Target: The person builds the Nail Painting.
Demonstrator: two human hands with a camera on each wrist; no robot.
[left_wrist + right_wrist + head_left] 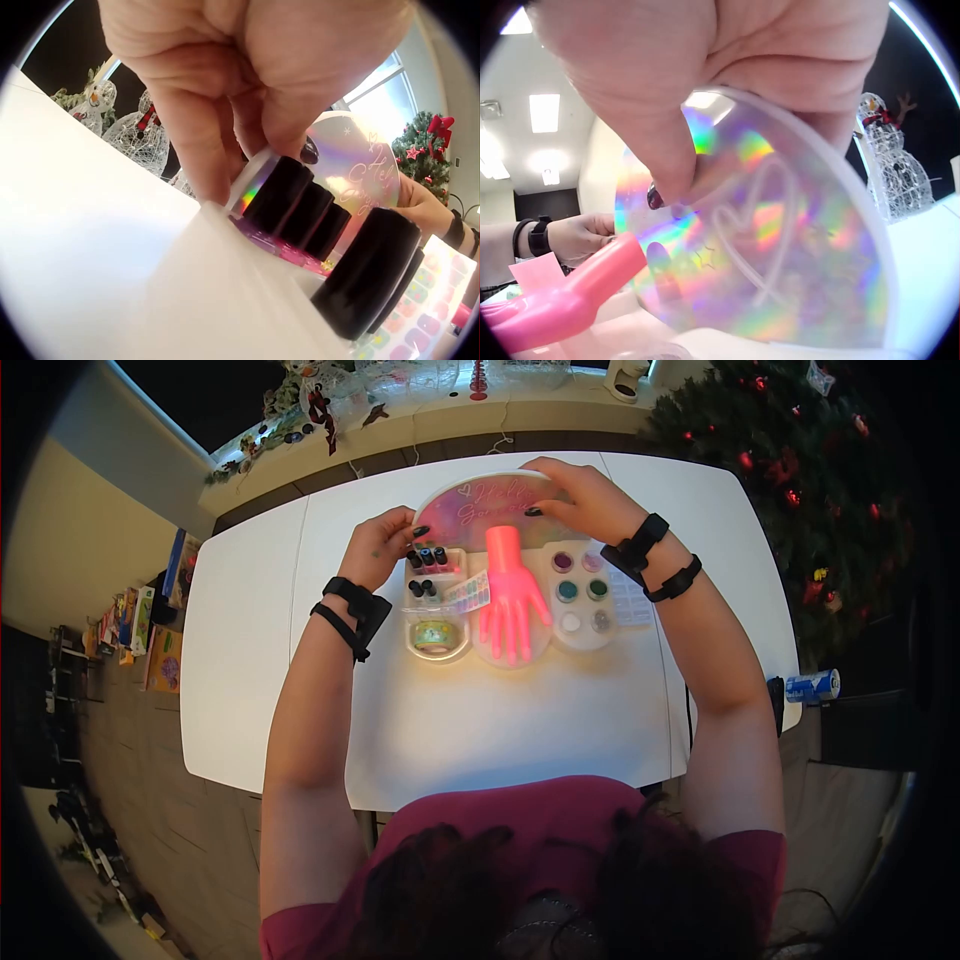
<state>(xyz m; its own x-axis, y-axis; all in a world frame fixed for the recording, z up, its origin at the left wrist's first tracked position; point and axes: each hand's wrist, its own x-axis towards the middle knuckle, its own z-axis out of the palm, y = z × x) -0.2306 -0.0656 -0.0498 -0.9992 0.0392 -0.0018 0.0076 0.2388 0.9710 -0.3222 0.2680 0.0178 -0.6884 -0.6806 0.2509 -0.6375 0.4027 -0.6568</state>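
Observation:
An iridescent semicircular panel (pixel 455 520) with lettering and a heart stands at the back of a white tray set. My right hand (pixel 585 500) grips its upper right edge, thumb on the front face, as the right wrist view shows of the panel (pixel 780 247). At the panel's left edge, my left hand (pixel 382 545) pinches the rim beside black-capped bottles (pixel 281 195). A pink model hand (pixel 515 600) lies in the middle, fingers toward me. A sticker sheet (pixel 468 592) leans left of it; round pots of colour (pixel 567 591) sit on the right.
The set rests on a white table (pixel 480 740). A green roll-like item (pixel 436 635) is at the tray's lower left. Another sheet (pixel 632 600) lies right of the pots. A blue can (pixel 812 686) is near the right edge, a decorated tree (pixel 770 470) behind.

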